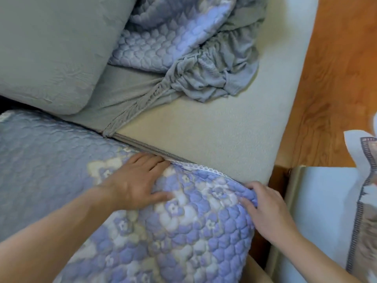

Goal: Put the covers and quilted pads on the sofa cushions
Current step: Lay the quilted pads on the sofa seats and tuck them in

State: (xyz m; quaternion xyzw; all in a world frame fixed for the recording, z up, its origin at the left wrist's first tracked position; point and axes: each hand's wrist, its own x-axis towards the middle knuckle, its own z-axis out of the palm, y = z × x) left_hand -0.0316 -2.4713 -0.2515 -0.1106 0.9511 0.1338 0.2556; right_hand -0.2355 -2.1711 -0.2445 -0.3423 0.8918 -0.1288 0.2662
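Left hand [134, 186]: lying flat, fingers spread, pressing the quilted pad [183, 231].
Right hand [265, 211]: pinching the pad's corner.
Risk: pad may be slipping off crooked.

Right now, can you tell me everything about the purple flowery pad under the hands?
The quilted pad is puffy, stitched in small bubbles, with lilac and cream flowers and a white lace edge. It lies spread over the near seat cushion, its edge against the bare cream cushion. The left hand presses flat on it; the right hand curls its fingers over the corner.
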